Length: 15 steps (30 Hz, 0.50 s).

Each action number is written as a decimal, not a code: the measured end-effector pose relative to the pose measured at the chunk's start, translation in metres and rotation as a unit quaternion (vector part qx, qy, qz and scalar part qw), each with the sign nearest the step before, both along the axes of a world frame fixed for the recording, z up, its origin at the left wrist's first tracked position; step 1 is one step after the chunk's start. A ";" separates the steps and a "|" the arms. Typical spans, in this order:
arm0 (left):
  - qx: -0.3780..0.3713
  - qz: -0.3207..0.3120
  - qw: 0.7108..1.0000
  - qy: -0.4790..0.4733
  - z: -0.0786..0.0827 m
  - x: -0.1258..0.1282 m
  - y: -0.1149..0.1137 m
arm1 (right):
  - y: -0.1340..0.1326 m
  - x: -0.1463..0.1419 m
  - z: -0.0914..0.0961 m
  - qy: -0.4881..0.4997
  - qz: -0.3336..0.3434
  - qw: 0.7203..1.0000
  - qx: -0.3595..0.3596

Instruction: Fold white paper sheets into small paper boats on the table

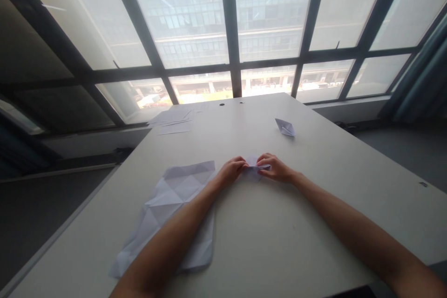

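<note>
Both of my hands are on one small piece of folded white paper (252, 170) at the middle of the table. My left hand (233, 168) is closed, pinching its left end between the fingertips. On the other side, my right hand (275, 167) grips the right end, thumb below and fingers above. The fingers partly hide the paper's folds. Under and beside my left forearm lies a large creased white sheet (171, 198). Farther off to the right, a folded paper boat (285, 127) rests on the table.
Several flat white sheets (176, 121) lie at the table's far left corner. The white table (258, 242) reaches toward large windows (268, 14). A dark object (352, 292) shows at the near edge. A curtain (415, 88) hangs at the right.
</note>
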<state>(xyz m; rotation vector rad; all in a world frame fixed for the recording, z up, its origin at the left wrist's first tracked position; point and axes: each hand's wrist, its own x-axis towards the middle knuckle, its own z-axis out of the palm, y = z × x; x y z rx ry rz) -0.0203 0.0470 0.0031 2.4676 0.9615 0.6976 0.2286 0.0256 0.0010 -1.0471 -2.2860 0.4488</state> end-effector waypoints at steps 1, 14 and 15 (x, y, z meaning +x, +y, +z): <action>0.000 0.005 1.000 0.000 0.000 0.000 -0.001 | 0.001 0.000 -0.002 0.005 -0.011 1.000 0.001; 0.041 0.053 0.998 -0.022 -0.005 0.005 0.005 | 0.014 -0.002 -0.017 0.080 -0.131 0.988 -0.010; 0.034 0.058 0.997 -0.031 -0.005 0.006 0.005 | 0.015 -0.002 -0.017 0.083 -0.128 0.988 -0.017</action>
